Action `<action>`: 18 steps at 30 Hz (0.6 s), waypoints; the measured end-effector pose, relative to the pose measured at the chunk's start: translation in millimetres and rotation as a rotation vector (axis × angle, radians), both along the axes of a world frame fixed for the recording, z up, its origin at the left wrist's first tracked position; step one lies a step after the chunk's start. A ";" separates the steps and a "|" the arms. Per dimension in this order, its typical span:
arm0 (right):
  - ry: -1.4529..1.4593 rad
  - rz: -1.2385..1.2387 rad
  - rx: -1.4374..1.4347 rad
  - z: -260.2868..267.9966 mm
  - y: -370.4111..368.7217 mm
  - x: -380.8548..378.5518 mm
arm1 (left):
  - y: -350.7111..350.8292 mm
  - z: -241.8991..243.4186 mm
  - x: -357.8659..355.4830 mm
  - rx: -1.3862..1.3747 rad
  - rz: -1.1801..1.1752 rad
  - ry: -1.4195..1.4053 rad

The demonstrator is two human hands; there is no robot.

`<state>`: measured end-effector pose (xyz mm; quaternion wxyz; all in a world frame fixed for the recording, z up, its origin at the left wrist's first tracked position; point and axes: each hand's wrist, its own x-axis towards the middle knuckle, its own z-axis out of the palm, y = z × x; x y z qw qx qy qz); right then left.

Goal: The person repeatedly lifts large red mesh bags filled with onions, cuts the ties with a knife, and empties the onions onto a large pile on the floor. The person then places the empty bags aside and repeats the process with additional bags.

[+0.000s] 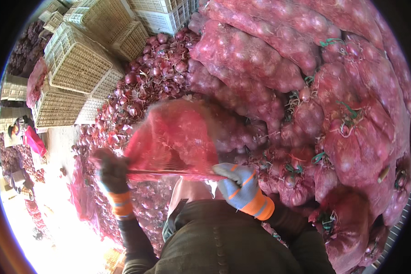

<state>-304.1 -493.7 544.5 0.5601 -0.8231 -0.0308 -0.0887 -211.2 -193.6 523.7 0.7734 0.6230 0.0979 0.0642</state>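
A red mesh sack (pixel 178 137) is stretched between my two gloved hands, its mouth edge pulled into a nearly straight line in front of my waist. My left hand (pixel 113 169), in a dark-palmed glove with an orange cuff, grips one end of that edge and is a little blurred. At the other end, my right hand (pixel 238 183), in a grey glove with orange stripes, is closed on the mesh. The sack billows away from me and looks empty or nearly so. Loose red onions (pixel 133 108) and dry skins lie beyond and to the left of it.
Filled mesh sacks of onions (pixel 250 54) are piled ahead and to the right, several tied with green string. Plastic crates (pixel 82 65) stand stacked at the upper left. Another mesh sack (pixel 80 191) lies left of my arm. A person (pixel 19 128) is at the far left.
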 end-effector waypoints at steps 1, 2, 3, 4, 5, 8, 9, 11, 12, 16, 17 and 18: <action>0.142 -0.064 0.165 -14.2 -7.2 -0.4 | -10.1 -15.2 -7.4 0.141 0.068 0.192; 0.295 -0.132 0.330 -27.4 -14.7 -3.1 | -21.3 -29.8 -11.2 0.188 0.093 0.312; 0.431 -0.206 0.493 -42.9 -23.9 -3.0 | -27.5 -40.9 -7.4 0.134 0.145 0.557; 0.725 -0.210 0.608 -62.3 -38.7 8.4 | -34.2 -49.6 -4.0 0.235 0.074 0.418; 0.545 -0.204 0.433 -75.3 -34.3 5.9 | -36.8 -55.5 1.3 0.321 0.006 0.352; 0.377 -0.270 0.219 -103.1 -19.6 4.5 | -33.1 -65.6 21.0 -0.180 0.065 0.342; 0.397 -0.310 0.228 -106.9 -10.9 2.8 | -29.6 -68.2 29.1 0.264 -0.074 0.240; 0.422 -0.390 0.241 -108.7 -0.4 -2.1 | -23.5 -74.8 42.9 -0.164 0.084 0.289; 0.429 -0.429 0.246 -108.1 1.0 -5.5 | -24.0 -80.5 49.3 0.035 0.062 0.290; 0.447 -0.537 0.262 -115.1 -18.6 -8.9 | -37.7 -96.4 63.6 0.140 -0.032 0.199; 0.452 -0.551 0.266 -121.1 -28.1 -5.3 | -44.3 -96.8 65.4 0.057 0.061 0.327; 0.464 -0.560 0.273 -125.8 -34.9 -4.5 | -51.2 -94.7 65.2 -0.061 0.111 0.401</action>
